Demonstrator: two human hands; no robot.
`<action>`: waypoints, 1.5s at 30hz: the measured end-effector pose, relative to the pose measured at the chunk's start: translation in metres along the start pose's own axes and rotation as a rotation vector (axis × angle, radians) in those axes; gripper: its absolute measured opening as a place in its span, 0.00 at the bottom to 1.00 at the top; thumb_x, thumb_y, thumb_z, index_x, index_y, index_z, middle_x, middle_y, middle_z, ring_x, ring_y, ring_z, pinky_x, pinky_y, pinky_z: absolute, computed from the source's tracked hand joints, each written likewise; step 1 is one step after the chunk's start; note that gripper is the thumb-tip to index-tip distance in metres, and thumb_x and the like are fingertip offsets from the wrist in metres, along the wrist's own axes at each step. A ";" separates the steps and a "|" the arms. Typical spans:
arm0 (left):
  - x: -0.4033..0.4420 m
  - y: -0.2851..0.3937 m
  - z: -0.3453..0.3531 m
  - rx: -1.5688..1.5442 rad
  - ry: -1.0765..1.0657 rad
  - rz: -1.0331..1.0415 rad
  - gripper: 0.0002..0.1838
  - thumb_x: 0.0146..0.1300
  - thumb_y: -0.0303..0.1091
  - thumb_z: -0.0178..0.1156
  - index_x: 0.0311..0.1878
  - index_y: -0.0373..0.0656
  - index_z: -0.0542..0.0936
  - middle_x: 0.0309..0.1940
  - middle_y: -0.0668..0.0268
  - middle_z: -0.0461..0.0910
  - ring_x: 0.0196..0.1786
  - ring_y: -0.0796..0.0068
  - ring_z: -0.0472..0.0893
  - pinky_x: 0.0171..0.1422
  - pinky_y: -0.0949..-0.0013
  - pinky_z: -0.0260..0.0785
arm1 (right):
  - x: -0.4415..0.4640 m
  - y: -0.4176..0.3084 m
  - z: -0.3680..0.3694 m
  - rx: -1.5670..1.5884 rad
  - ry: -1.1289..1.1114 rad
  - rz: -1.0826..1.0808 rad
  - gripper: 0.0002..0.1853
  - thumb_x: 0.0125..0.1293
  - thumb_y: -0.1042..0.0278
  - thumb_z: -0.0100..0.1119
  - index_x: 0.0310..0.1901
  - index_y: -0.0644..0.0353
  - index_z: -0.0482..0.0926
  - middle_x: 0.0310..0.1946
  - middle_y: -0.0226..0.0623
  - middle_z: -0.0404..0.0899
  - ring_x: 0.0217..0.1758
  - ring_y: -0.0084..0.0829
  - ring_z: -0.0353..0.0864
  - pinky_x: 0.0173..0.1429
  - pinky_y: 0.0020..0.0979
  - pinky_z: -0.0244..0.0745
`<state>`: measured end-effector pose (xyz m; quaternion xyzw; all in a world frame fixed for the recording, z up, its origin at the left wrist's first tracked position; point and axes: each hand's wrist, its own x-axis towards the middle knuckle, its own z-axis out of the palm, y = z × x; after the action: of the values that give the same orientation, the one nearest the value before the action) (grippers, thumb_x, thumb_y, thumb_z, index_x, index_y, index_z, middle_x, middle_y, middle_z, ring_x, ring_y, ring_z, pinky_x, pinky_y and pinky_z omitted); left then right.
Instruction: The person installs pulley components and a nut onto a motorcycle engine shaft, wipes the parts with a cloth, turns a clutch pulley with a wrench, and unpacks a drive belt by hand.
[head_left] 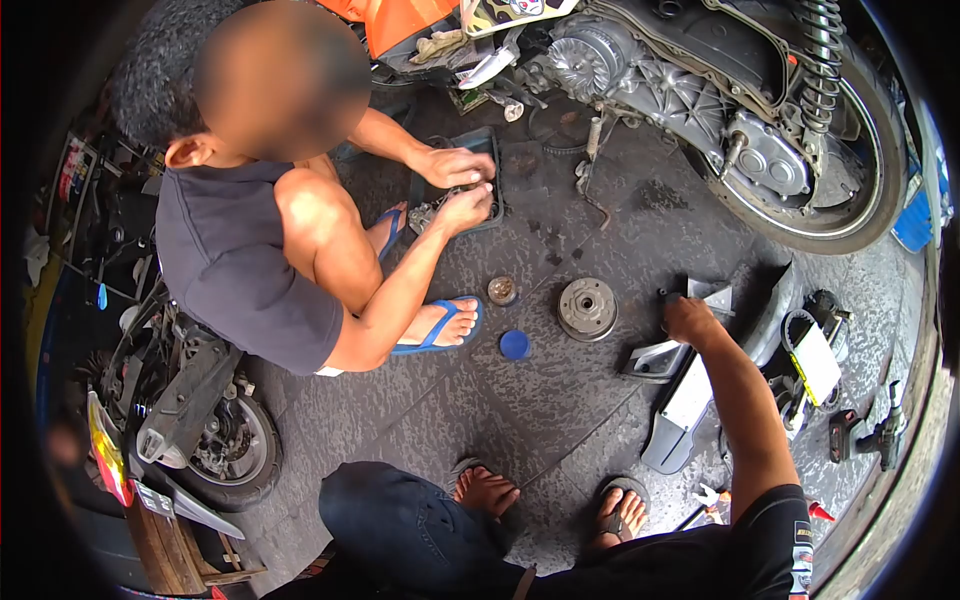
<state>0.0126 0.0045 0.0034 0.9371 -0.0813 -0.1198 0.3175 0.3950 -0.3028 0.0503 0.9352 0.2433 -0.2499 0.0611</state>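
My right hand (690,319) reaches forward over the floor with its fingers closed. A small dark piece shows at the fingertips, too unclear to name. Just beside that hand lie a grey-black plastic cover piece (657,360) and a long silver-grey panel (680,415). To its left a round metal clutch drum (588,309) lies flat on the floor. Further left are a small open tub (502,291) with brownish contents and a blue round lid (515,345). My left hand is out of view.
A person crouches at left, both hands (465,190) over a dark tray (487,222). A scooter's engine and rear wheel (880,200) stand at upper right. A cordless impact wrench (885,435) lies at far right. Another motorcycle's wheel (265,450) is at lower left.
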 end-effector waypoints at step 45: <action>-0.007 -0.012 0.013 -0.002 0.029 -0.067 0.15 0.59 0.44 0.53 0.29 0.43 0.82 0.28 0.65 0.80 0.37 0.65 0.75 0.52 0.62 0.58 | -0.002 -0.001 -0.002 0.027 0.004 0.021 0.13 0.56 0.64 0.53 0.40 0.58 0.82 0.43 0.44 0.79 0.49 0.40 0.79 0.52 0.37 0.73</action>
<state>0.0027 0.0077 -0.0126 0.9407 -0.0448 -0.1168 0.3155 0.3940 -0.3021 0.0525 0.9390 0.2299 -0.2508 0.0507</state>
